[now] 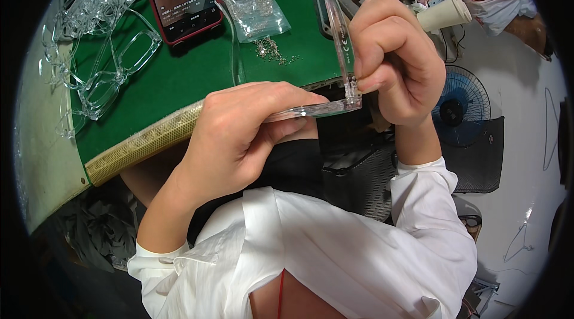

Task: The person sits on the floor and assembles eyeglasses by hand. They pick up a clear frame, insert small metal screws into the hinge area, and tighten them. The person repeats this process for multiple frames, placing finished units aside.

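Note:
My left hand (239, 130) grips a clear plastic eyeglass frame (314, 108) by its front, thumb and fingers closed around the rim. One clear temple arm (339, 32) stands up from the frame's corner and points away over the table. At that hinge corner, my right hand (397, 59) is closed in a pinch, its thumb and fingertip right beside the joint. Whatever lies between those fingertips is too small to make out. Beyond my hands, a little pile of tiny metal pieces (270, 52) lies on the green tabletop (173, 77), by a clear bag of similar pieces (254, 11).
A red-cased phone (182, 5) with a lit screen is at the back. Several clear eyeglass frames (110, 56) are heaped at the left. A gold mesh strip (143, 136) runs along the table's near edge. To the right are a paper cup (445, 13) and a blue fan (460, 104).

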Motion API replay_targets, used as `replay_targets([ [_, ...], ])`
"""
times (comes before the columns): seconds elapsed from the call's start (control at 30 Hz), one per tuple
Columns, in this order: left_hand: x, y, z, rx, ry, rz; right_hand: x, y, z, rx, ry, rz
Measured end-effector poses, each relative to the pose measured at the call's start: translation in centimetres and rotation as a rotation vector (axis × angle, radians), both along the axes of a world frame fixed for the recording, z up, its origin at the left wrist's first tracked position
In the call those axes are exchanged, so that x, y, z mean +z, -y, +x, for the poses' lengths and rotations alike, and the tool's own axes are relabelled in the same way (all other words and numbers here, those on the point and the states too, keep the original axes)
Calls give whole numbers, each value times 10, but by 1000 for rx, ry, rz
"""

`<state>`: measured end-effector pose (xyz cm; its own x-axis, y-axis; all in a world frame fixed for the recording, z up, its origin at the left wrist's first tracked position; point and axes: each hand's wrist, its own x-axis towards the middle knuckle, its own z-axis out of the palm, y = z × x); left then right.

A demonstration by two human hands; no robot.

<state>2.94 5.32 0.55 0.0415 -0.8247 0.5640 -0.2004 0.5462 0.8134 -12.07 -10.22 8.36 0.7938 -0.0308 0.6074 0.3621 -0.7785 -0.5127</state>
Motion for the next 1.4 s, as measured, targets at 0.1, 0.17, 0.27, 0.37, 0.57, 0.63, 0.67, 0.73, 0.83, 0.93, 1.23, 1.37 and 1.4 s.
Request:
replay_targets([
  [0.1, 1, 0, -4, -36, -76, 38, -2, 0, 1, -18, 53, -52],
  [0.17, 1, -1, -5, -53, -121, 68, -4, -1, 0, -48, 93, -73],
  [0.27, 0, -1, -5, -55, -152, 81, -4, 1, -2, -50, 115, -59],
  [0.37, 1, 0, -5, -32, -115, 55, -4, 2, -2, -35, 99, 17],
  [0.57, 4, 3, 1, 66, 77, -45, -5, 0, -2, -44, 63, 77],
  [0.63, 3, 3, 0, 67, 56, -39, -4, -1, -2, -50, 62, 45],
  [0.67, 3, 3, 0, 71, 63, -33, -4, -1, -2, -55, 64, 31],
  [0.73, 4, 2, 0, 80, 77, -21, -4, -2, -2, -71, 69, 10],
  [0.83, 5, 2, 0, 79, 72, -26, -5, -4, -1, -92, 72, -16],
  [0.93, 3, 3, 1, 91, 100, -26, -5, -4, 0, -94, 64, 5],
  [1.23, 1, 3, -5, -25, -109, 45, -10, -2, -3, -24, 53, 184],
  [1.37, 0, 3, -5, -26, -119, 69, -9, 0, -4, -6, 45, 184],
  [1.4, 0, 3, -5, -20, -110, 65, -9, 0, -4, -4, 41, 184],
])
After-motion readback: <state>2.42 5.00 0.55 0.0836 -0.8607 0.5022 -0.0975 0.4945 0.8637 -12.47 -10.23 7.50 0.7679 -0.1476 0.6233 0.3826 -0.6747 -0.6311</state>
